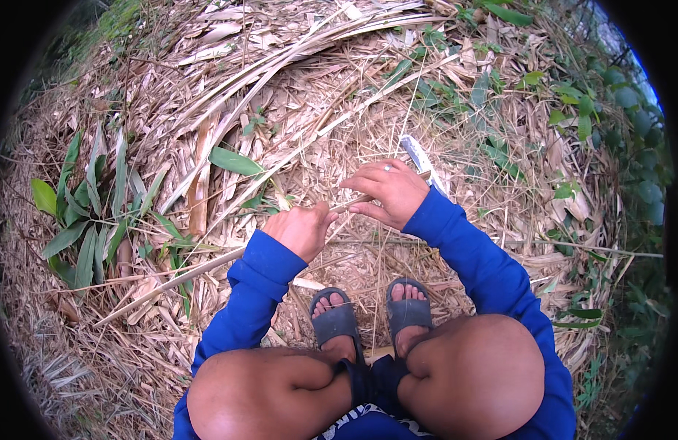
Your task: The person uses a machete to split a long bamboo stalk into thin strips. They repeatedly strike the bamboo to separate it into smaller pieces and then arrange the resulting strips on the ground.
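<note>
A long, thin tan strip [170,284], like split cane or bamboo, slants from the lower left up through both hands. My left hand [298,229] is closed round it, thumb and forefinger pinching near its middle. Just to the right and slightly farther off, my right hand [386,192] grips the same strip between thumb and bent fingers; a short end shows past the knuckles. Beside my right hand lies a flat, pale blue-white, blade-like object [421,158], partly hidden behind the hand and sleeve, so I cannot tell its exact kind.
Dry leaf litter and pale strips [295,55] cover the ground, several lying lengthwise at the far side. A leafy green plant [86,213] grows at left, and green vines [632,139] line the right edge. My sandalled feet [337,319] and bent knees are close below the hands.
</note>
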`<state>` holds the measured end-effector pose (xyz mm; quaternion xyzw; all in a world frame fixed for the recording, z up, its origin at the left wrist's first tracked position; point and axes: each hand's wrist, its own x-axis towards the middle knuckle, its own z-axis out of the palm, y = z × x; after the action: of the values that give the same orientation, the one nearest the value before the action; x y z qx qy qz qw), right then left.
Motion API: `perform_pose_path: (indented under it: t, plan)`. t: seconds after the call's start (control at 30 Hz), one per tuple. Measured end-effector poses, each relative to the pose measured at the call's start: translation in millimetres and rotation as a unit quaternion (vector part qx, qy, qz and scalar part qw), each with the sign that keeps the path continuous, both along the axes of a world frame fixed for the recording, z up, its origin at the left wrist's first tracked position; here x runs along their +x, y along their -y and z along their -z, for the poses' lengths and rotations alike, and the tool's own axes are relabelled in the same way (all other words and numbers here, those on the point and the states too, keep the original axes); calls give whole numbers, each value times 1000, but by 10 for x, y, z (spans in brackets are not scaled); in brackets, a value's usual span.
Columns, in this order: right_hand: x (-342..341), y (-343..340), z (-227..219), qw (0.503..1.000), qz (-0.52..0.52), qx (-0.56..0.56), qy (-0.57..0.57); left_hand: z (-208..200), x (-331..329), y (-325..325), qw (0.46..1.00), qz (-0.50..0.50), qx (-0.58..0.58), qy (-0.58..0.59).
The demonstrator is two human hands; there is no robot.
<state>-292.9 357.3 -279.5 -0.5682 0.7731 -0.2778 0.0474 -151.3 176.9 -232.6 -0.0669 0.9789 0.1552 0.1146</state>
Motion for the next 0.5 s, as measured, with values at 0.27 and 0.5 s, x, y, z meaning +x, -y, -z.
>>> perform_pose_path:
  t: [0.27, 0.5]
  plan:
    - [87, 174, 82, 999, 20, 42, -24, 14, -74, 102, 998, 31, -49, -30]
    - [219, 170, 58, 991, 121, 57, -29, 113, -219, 148, 995, 47, -71, -48]
